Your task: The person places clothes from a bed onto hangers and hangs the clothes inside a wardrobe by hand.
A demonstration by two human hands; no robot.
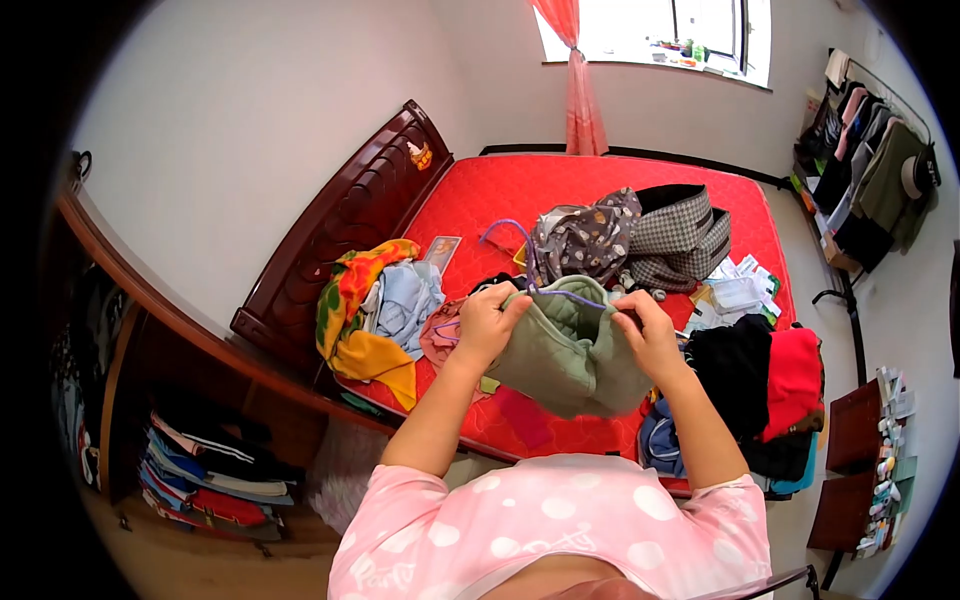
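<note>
Between my two hands hangs a sage green garment (570, 365), held up over the red bed. A purple hanger (572, 297) shows at its top opening, and its hook points up. My left hand (490, 322) is closed on the garment's left edge, with thumb and fingers pinched. On the other side my right hand (645, 330) pinches the right edge near the hanger's end. The lower part of the garment bunches in folds. Just behind it lies a dark patterned garment (590, 240) on the bed.
The red bed (480, 190) holds an orange and yellow cloth (375, 350), light blue clothes (408, 305), a checkered bag (680, 235), and black and red clothes (735, 375). An open wardrobe with folded clothes (215, 480) stands at left. A clothes rack (885, 165) stands far right.
</note>
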